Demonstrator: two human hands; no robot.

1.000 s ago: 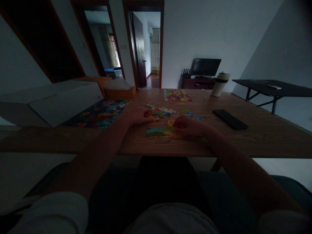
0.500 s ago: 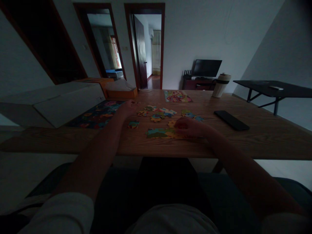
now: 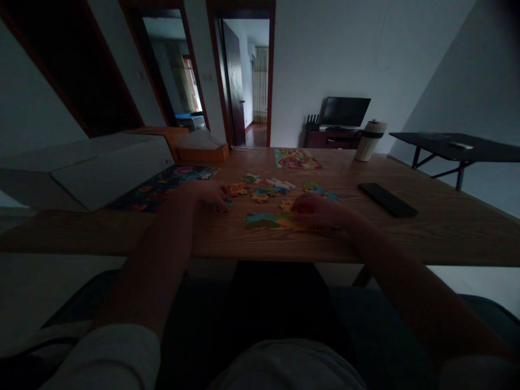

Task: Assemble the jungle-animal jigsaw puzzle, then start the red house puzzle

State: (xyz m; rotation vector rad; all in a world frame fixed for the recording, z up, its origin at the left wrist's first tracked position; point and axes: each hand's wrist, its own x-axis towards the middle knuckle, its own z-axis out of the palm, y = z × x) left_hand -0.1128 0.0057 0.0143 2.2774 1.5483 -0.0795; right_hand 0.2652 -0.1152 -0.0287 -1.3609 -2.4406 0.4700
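Observation:
My left hand point(image 3: 209, 194) is over the left side of the loose jigsaw pieces, its thumb and fingers apart. A teal puzzle piece point(image 3: 228, 203) peeks out at its fingertips, mostly hidden by the hand. My right hand point(image 3: 314, 209) rests with curled fingers above the right part of a joined puzzle strip point(image 3: 264, 221), green and yellow. A yellow puzzle piece point(image 3: 285, 205) lies right at its fingertips; whatever is between those fingers is hidden. Several loose puzzle pieces point(image 3: 262, 193) lie between the hands, and a joined green-and-blue group point(image 3: 320, 191) sits behind the right hand.
A dark picture sheet point(image 3: 162, 187) and a large white box point(image 3: 109, 168) take up the table's left side, with an orange box point(image 3: 203, 153) behind. A red picture card point(image 3: 296, 159) lies at the back. On the right are a black phone-like slab point(image 3: 385, 199) and a tumbler point(image 3: 370, 142).
My left hand has come down and nearer to me, from the far left of the pieces to the teal piece, which it now partly covers. The right hand has barely moved.

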